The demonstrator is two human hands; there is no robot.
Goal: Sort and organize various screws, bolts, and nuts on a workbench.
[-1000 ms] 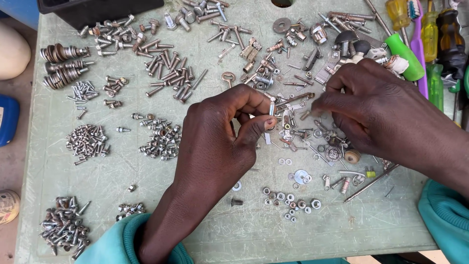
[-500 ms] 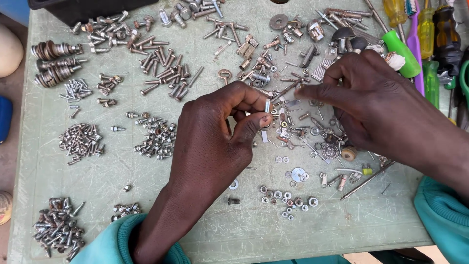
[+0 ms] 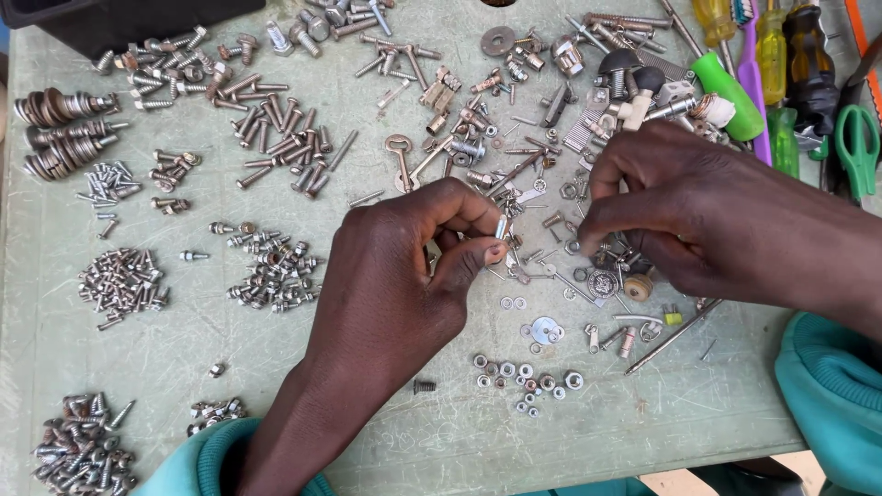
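My left hand pinches a small bolt upright, above the middle of the table. My right hand has fingertips pressed together over loose washers.

We see a pale green bench, its surface scratched and mottled. Our sleeves are teal. Between the fingertips of our left hand is a small silver screw. The sorted heaps are silver-grey: the screw heap, the bolts, the nuts. A stack of washers is brownish with rust. The key is dull brass. At the far edge lie a bright green handle, a purple handle, yellow translucent screwdriver handles, a black-and-amber handle and green-handled scissors. The bin is black.
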